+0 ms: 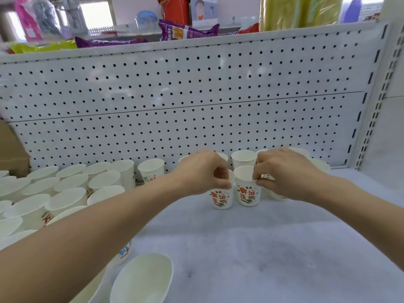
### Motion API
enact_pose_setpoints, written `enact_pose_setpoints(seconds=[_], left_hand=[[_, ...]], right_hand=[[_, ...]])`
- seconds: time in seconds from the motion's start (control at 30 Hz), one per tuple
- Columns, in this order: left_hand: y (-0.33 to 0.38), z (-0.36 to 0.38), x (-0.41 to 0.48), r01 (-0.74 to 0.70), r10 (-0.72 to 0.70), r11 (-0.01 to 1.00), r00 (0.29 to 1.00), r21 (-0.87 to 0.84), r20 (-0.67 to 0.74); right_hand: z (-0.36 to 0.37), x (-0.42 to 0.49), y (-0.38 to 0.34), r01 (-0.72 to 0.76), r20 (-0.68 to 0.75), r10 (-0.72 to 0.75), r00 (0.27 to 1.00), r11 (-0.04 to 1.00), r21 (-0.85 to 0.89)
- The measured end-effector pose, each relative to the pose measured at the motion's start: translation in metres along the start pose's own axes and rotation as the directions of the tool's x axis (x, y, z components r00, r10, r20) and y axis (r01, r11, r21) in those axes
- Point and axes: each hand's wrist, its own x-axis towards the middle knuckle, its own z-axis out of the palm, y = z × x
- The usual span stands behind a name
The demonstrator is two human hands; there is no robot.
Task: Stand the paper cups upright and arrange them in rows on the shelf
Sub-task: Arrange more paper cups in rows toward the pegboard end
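Right of centre in the frame, on the white shelf (pixel 273 248), the left hand (pixel 203 173) pinches the rim of an upright white paper cup with red characters (pixel 220 199) with curled fingers and thumb. The right hand (pixel 284 173) likewise pinches the matching neighbouring cup (pixel 248 191), the two cups touching. Along the left edge stands a crowd of white paper cups (pixel 65 189) (another tilted white cup (pixel 142 278) lies at the bottom).

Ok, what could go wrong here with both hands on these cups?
1. The left hand pinches the left cup by its rim, and the right hand the right cup; squeezing could dent them.
2. These two cups nearly touch, so a nudge may tip one.
3. The left forearm hangs over the loose cups and could sweep them.
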Motion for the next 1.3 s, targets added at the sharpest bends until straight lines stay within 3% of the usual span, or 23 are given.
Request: enact_pose_setpoints(seconds=[0.2, 0.57, 0.83, 1.03, 1.17, 1.3], left_hand=[[-0.016, -0.008, -0.006, 0.047, -0.045, 0.999, 0.995, -0.017, 0.092], [-0.011, 0.002, 0.010, 0.064, -0.067, 0.991, 0.997, 0.118, 0.025], [-0.019, -0.018, -0.003, 0.088, -0.088, 0.996, 0.996, -0.010, 0.030], [-0.027, -0.057, -0.059, 0.138, -0.147, 0.974, 0.989, -0.179, -0.036], [-0.032, -0.062, -0.099, 0.155, -0.166, 0.960, 0.986, -0.234, -0.028], [-0.031, -0.065, -0.143, 0.171, -0.188, 0.960, 0.980, -0.221, -0.060]], right_hand=[[0.003, -0.004, 0.003, 0.017, -0.057, -0.013, 0.998, 0.997, 0.075], [0.009, -0.004, 0.013, 0.001, -0.101, 0.007, 0.995, 0.997, 0.077], [0.013, -0.008, 0.005, -0.036, -0.161, 0.061, 0.985, 0.987, 0.157], [-0.013, -0.017, -0.062, 0.061, -0.041, -0.047, 0.998, 0.821, 0.568], [-0.014, -0.016, -0.111, 0.156, -0.002, -0.209, 0.978, 0.725, 0.671], [-0.014, -0.018, -0.142, 0.172, -0.014, -0.242, 0.970, 0.645, 0.745]])
